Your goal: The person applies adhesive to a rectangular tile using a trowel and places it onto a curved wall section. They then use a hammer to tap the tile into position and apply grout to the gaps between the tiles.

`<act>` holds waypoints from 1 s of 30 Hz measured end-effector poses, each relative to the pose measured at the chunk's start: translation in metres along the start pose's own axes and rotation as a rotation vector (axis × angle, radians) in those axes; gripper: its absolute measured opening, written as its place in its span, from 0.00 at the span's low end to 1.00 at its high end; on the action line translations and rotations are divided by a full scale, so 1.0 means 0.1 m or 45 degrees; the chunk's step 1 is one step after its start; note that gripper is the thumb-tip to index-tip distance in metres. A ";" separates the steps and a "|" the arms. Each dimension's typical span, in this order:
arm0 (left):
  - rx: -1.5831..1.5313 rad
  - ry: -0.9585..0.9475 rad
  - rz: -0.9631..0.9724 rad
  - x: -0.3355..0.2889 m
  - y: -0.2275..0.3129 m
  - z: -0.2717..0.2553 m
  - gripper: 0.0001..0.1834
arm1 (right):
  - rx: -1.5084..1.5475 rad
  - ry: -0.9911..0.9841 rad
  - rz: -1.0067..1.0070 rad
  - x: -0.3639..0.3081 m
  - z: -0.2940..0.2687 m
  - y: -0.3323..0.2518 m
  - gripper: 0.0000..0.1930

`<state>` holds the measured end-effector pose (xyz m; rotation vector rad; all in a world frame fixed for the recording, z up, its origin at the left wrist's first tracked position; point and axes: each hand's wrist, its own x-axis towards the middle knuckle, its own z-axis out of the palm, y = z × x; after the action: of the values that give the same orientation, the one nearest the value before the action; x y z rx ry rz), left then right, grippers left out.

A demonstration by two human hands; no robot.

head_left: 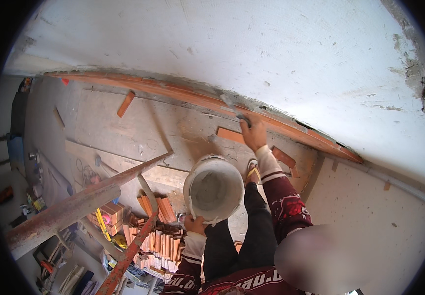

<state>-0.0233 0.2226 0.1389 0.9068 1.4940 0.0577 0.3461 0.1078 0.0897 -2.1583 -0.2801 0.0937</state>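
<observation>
My right hand (pixel 255 135) is closed around the dark handle of a small trowel (pixel 230 102), its blade held at the joint where a row of thin orange brick strips (pixel 173 91) meets the white wall (pixel 183 39). My left hand (pixel 195 225) grips the near left rim of a round bucket (pixel 189 201), which is in front of my legs. Grey mortar (pixel 211 189) lies inside the bucket and coats its rim. Dark gaps show behind the strips to the right of the trowel.
Rusty metal pipes (pixel 75 216) cross the lower left, close to the bucket. Below them, several stacked brick strips (pixel 161 246) lie near tools and cables. Loose strips (pixel 125 104) rest on the grey surface (pixel 104 118) beneath the wall. A plain wall (pixel 370 221) fills the right.
</observation>
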 end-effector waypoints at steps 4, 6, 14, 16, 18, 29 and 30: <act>0.084 0.010 -0.091 -0.04 0.08 0.00 0.15 | 0.056 -0.102 0.025 0.05 0.52 0.03 0.17; 0.080 0.026 -0.082 -0.06 0.04 -0.06 0.16 | 0.056 -0.066 0.048 0.07 0.70 -0.08 0.18; 0.082 0.018 -0.101 -0.04 -0.13 -0.20 0.17 | 0.070 0.024 0.216 -0.02 0.68 0.04 0.17; 0.058 0.018 -0.109 -0.05 -0.14 -0.18 0.17 | -0.002 0.042 0.204 -0.06 0.56 0.12 0.18; 0.060 0.003 -0.113 -0.07 -0.13 -0.16 0.17 | -0.040 0.048 0.215 -0.10 0.44 0.19 0.18; 0.067 -0.019 -0.061 -0.09 -0.03 -0.05 0.16 | -0.062 0.147 0.243 -0.30 -0.15 0.42 0.16; 0.061 -0.011 -0.049 -0.07 -0.06 -0.06 0.17 | -0.067 0.143 0.248 -0.31 -0.22 0.44 0.16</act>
<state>-0.0320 0.2175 0.1424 0.9157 1.5094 -0.0103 0.3268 0.0588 0.0648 -2.2300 -0.0074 0.0764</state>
